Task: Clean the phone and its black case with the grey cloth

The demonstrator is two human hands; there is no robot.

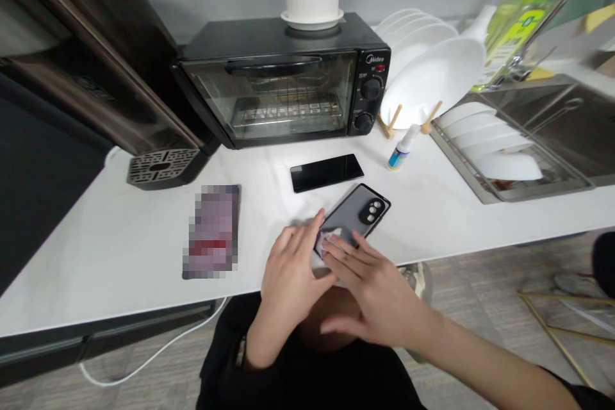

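Note:
A dark phone case (358,210) with a camera cutout lies at the white counter's front edge. My left hand (291,269) steadies its near end, thumb along the case's side, fingers bent. My right hand (369,291) lies over the same end with fingers stretched out, its fingertips pressing a small whitish wipe (335,238) onto the case. A black smartphone (327,172) lies screen up just behind the case, untouched.
A black toaster oven (288,83) stands at the back with a white pot on top. A small spray bottle (402,148) stands right of the phone. White plates fill a rack (432,77) and the sink (523,141). A flat blurred item (212,230) lies left.

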